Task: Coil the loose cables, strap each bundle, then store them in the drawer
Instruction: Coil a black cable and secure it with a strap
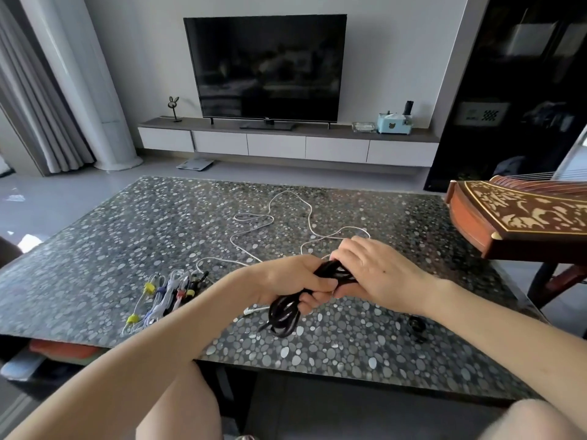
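Fingers [320, 284] clutch a black cable coil [283, 315] — loosely looped, dangling.

A home living room: television [265, 66] on a low media cabinet [286, 144], curtains [35, 100].

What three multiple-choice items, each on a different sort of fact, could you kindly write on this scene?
1. Where do the strapped cable bundles lie? A. on the table, left of the hands; B. on the TV shelf; C. on the floor.
2. What colour is the cable coil gripped by the left hand and right hand? A. white; B. yellow; C. black.
3. How does the white cable lie? A. strapped; B. loose across the table; C. hanging off the edge.
Answers: 1 A, beside the left forearm; 2 C, dark loops below the fingers; 3 B, it sprawls in open curves.
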`<move>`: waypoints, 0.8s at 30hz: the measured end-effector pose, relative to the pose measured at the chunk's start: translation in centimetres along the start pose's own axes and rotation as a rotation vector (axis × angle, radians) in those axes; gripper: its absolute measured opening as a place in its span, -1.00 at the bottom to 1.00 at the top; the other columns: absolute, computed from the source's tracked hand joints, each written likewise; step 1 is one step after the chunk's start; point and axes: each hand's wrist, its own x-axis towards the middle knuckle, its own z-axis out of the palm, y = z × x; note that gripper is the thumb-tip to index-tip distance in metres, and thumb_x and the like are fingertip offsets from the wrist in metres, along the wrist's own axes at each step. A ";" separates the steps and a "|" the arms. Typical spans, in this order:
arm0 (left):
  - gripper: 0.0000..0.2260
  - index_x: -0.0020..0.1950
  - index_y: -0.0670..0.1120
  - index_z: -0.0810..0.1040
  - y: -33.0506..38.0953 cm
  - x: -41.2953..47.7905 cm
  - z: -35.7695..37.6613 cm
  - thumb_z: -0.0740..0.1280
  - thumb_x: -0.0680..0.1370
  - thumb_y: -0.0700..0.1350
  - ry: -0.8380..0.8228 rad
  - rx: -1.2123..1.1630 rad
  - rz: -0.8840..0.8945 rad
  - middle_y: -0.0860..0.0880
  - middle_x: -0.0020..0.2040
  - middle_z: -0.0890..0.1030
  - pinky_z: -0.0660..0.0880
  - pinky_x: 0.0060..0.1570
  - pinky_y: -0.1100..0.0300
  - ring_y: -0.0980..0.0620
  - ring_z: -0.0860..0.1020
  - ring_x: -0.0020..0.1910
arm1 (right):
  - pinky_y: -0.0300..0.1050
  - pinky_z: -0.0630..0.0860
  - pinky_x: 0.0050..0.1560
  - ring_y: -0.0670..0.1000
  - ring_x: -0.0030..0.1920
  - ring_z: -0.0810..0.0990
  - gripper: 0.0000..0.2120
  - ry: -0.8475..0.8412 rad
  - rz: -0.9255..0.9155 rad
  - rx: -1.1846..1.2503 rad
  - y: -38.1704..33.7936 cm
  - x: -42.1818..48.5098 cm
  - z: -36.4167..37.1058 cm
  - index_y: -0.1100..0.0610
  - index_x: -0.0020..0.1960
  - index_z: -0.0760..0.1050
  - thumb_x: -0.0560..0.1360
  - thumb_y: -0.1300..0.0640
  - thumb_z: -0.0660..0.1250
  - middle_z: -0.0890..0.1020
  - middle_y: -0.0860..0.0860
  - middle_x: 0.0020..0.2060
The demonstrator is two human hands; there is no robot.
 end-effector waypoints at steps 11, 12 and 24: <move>-0.81 -0.07 -0.10 0.36 -1.0 0.6 1.5 0.20 0.61 0.01 0.068 0.657 -0.059 0.06 -0.35 0.43 0.38 -0.41 0.30 0.15 0.37 -0.46 | -0.15 0.33 -0.22 0.09 -0.10 0.59 -0.70 -0.142 0.131 0.210 -1.7 -2.9 4.0 0.20 0.05 0.38 0.62 -0.06 0.13 0.61 0.07 -0.06; -0.76 -0.08 -0.07 0.35 -1.2 0.7 1.6 0.18 0.60 0.09 0.080 0.695 -0.038 0.07 -0.34 0.45 0.39 -0.41 0.31 0.16 0.39 -0.46 | -0.12 0.35 -0.22 0.10 -0.12 0.59 -0.70 -0.134 0.133 0.189 -1.8 -3.1 4.3 0.20 0.06 0.38 0.63 -0.04 0.11 0.61 0.08 -0.07; -0.84 0.01 -0.22 0.48 -2.3 8.2 5.2 0.24 0.58 -0.12 -0.076 1.232 -0.259 -0.06 -0.22 0.53 0.36 -0.26 0.19 -0.02 0.45 -0.26 | -0.28 0.21 -0.58 -0.14 -0.59 0.48 -0.72 -0.179 0.266 -0.107 -3.3 -6.2 8.1 0.05 -0.37 0.53 0.06 0.02 0.58 0.48 -0.11 -0.59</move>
